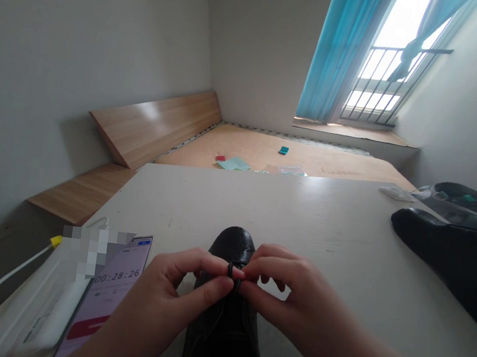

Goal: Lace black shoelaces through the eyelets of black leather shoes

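Observation:
A black leather shoe (225,339) stands on the white table in front of me, its toe pointing away. Over its front, my left hand (190,288) pinches a black shoelace (230,270) between thumb and forefinger. My right hand (282,282) meets it from the other side, thumb and forefinger also closed on the lace, with the other fingers curled. The lace forms a small loop between the fingertips. Most of the lacing is hidden by the fingers and hard to make out against the dark leather.
A second black shoe (443,244) lies at the right edge of the white table (329,218). A phone (107,290) showing a timer and a white device with a cable (3,283) lie at the left. Behind the table is a bed (260,140) with small packets.

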Demonstrator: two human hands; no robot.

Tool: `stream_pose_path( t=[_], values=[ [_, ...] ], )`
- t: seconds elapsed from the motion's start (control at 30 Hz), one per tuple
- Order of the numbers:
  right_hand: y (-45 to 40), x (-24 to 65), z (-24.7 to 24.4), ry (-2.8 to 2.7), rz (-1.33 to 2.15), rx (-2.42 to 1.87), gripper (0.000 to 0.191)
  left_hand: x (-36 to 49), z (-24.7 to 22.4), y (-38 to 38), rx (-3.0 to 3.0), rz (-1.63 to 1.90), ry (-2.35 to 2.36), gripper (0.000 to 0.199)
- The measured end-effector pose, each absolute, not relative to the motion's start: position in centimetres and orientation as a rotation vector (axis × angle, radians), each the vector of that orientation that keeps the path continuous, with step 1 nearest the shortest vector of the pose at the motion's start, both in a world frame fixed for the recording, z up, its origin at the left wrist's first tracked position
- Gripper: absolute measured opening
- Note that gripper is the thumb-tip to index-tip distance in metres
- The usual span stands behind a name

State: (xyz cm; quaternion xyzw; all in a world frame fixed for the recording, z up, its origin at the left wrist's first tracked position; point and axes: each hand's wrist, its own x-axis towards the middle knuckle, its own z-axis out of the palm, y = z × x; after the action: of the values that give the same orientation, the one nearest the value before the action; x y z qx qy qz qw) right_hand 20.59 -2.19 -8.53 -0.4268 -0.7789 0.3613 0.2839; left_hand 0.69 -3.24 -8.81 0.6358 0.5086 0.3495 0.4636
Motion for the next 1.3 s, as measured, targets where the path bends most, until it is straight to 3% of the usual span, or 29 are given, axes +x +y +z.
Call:
stream_pose_path(
  t=[0.17,0.5,1.17,1.3],
  values=[
    [-2.1,20.8,-8.6,-2.160,0.882,-1.042,0.020,1.0,-9.2,-2.8,1.500,0.913,1.327,0.020],
    [-1.0,21.0,-9.1,-1.937,1.315,-1.133,0.017,1.8,-9.8,-2.5,1.320,0.972,1.251,0.025],
    [-2.3,19.7,-10.9,-1.943,0.933,-1.125,0.021,1.8,-9.9,-3.6,1.836,0.935,1.241,0.028],
    [-2.6,19.9,-10.6,-2.024,0.644,-1.080,0.022,1.8,-9.9,-3.5,1.732,0.943,1.228,0.024]
  ],
)
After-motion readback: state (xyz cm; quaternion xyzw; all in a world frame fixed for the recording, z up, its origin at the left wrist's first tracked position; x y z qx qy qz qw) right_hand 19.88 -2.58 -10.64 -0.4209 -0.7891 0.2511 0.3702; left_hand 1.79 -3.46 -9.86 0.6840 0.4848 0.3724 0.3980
